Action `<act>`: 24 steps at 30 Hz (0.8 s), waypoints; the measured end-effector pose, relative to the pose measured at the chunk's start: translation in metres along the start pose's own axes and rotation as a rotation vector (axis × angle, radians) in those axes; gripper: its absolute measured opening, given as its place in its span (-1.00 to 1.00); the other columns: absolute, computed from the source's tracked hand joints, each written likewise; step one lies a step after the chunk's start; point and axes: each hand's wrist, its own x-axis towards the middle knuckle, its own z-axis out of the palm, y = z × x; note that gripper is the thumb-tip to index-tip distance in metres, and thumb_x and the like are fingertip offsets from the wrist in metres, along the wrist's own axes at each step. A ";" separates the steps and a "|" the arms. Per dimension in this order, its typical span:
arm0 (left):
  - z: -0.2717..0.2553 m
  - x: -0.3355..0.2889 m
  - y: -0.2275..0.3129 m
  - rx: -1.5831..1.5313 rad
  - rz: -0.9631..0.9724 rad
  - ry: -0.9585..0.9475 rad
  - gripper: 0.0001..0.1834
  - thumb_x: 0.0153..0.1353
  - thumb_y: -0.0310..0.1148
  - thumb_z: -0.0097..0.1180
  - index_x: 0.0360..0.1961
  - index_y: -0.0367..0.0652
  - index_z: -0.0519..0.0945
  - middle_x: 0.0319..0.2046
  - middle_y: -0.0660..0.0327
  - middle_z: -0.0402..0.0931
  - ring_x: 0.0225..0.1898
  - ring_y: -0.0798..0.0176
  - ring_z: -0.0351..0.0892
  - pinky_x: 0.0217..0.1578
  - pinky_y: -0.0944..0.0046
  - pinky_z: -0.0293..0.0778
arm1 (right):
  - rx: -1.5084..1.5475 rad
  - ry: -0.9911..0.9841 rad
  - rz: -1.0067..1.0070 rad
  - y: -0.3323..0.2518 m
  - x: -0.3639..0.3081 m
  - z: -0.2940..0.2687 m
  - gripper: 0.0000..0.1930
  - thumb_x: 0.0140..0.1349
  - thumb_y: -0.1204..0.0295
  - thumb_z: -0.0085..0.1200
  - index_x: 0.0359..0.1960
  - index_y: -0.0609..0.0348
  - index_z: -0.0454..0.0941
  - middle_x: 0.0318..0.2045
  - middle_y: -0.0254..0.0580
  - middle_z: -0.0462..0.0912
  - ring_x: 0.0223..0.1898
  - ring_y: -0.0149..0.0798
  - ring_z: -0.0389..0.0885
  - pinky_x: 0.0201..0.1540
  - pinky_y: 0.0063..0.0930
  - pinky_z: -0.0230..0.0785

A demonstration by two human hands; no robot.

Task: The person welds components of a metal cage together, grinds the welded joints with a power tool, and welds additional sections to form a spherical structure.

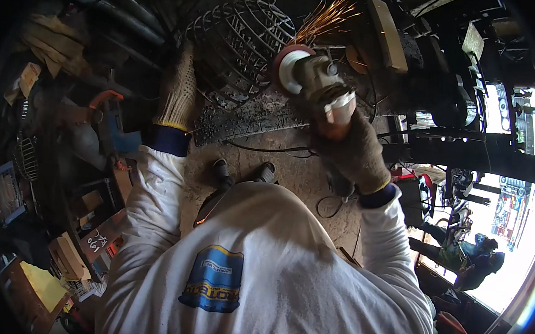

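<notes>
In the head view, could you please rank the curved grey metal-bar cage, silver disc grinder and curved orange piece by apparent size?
1. Curved grey metal-bar cage
2. Silver disc grinder
3. Curved orange piece

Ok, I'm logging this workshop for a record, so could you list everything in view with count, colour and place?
Angle grinder: one, grey, above centre
Grinding disc: one, pale with reddish rim, on the grinder
Sparks: one spray, orange, top centre
Curved-bar metal cage: one, dark grey, top centre
Workbench: one, dark, under the cage
Tan beam: one, tan, upper right
Yellow sheet: one, yellow, lower left
Floor: one, tan, centre
Co-worker: one, dark clothing, right
Side clutter: uncountable, mostly dark, both sides
White shirt: one, blue patch, lower centre
Shoes: two, dark, on the floor
Left hand: one, tan glove, beside the cage
Right hand: one, brown glove, around the grinder
</notes>
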 end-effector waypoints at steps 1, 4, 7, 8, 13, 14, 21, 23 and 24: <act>0.005 -0.004 0.003 -0.029 -0.006 0.014 -0.33 0.47 0.12 -0.04 0.34 -0.21 0.42 0.19 0.15 0.53 0.12 0.20 0.56 0.11 0.23 0.48 | -0.004 -0.001 -0.001 0.002 0.007 -0.004 -0.39 -0.02 0.26 0.49 0.07 0.20 0.55 -0.15 -0.11 0.72 -0.14 -0.22 0.72 -0.06 -0.30 0.56; 0.018 -0.013 0.017 -0.005 -0.035 0.057 -0.33 0.48 0.10 -0.03 0.35 -0.22 0.41 0.18 0.15 0.54 0.13 0.21 0.56 0.09 0.24 0.49 | -0.028 0.018 -0.041 0.019 0.031 -0.018 -0.46 0.02 0.26 0.45 0.00 0.25 0.56 -0.25 -0.22 0.71 -0.26 -0.37 0.68 -0.19 -0.39 0.54; 0.011 -0.005 0.014 0.127 0.069 0.020 -0.34 0.47 0.10 -0.02 0.33 -0.23 0.42 0.16 0.16 0.54 0.10 0.21 0.58 0.05 0.25 0.51 | 0.042 -0.027 -0.029 0.020 0.051 -0.029 -0.49 0.06 0.25 0.42 -0.01 0.28 0.56 -0.27 -0.22 0.70 -0.29 -0.41 0.67 -0.21 -0.41 0.54; 0.004 -0.002 0.012 0.195 0.122 0.011 -0.34 0.46 0.10 -0.01 0.33 -0.23 0.43 0.15 0.16 0.55 0.09 0.21 0.58 0.03 0.25 0.52 | 0.152 -0.057 0.006 0.013 0.054 -0.030 -0.53 0.09 0.27 0.39 -0.04 0.29 0.57 -0.28 -0.26 0.69 -0.31 -0.43 0.66 -0.23 -0.45 0.54; -0.014 0.019 0.008 0.082 0.035 0.054 -0.32 0.40 0.11 0.08 0.29 -0.24 0.47 0.09 0.19 0.57 0.02 0.23 0.61 -0.06 0.28 0.57 | 0.249 -0.144 0.019 0.027 0.055 -0.038 -0.46 0.05 0.27 0.42 0.02 0.27 0.54 -0.23 -0.24 0.68 -0.24 -0.39 0.66 -0.16 -0.44 0.53; -0.016 0.021 0.004 0.081 0.033 0.060 -0.32 0.40 0.11 0.08 0.29 -0.24 0.47 0.09 0.19 0.57 0.02 0.23 0.61 -0.06 0.28 0.57 | 0.134 -0.156 -0.001 0.029 0.051 -0.039 -0.39 0.01 0.23 0.46 0.07 0.26 0.52 -0.18 -0.19 0.69 -0.18 -0.34 0.66 -0.08 -0.38 0.53; -0.027 0.026 -0.012 0.174 0.212 0.002 -0.32 0.35 0.14 0.16 0.25 -0.19 0.53 0.02 0.19 0.61 -0.07 0.27 0.64 -0.15 0.29 0.58 | 0.198 -0.249 0.005 0.016 0.043 -0.036 -0.38 0.02 0.29 0.46 0.11 0.25 0.50 -0.14 -0.26 0.68 -0.16 -0.35 0.65 -0.05 -0.39 0.52; -0.036 0.030 -0.016 0.277 0.307 -0.028 -0.32 0.35 0.14 0.16 0.26 -0.19 0.52 0.03 0.17 0.60 -0.08 0.26 0.64 -0.15 0.29 0.58 | 0.248 -0.260 0.011 0.005 0.050 -0.038 -0.38 0.02 0.31 0.46 0.13 0.23 0.51 -0.13 -0.26 0.68 -0.15 -0.40 0.65 -0.05 -0.41 0.52; -0.018 0.024 -0.005 0.118 0.181 0.018 -0.34 0.35 0.13 0.17 0.24 -0.18 0.53 -0.06 0.19 0.61 -0.15 0.28 0.64 -0.20 0.28 0.58 | 0.244 -0.257 0.018 0.001 0.052 -0.042 -0.38 0.02 0.31 0.46 0.13 0.23 0.51 -0.13 -0.26 0.68 -0.15 -0.40 0.65 -0.05 -0.41 0.52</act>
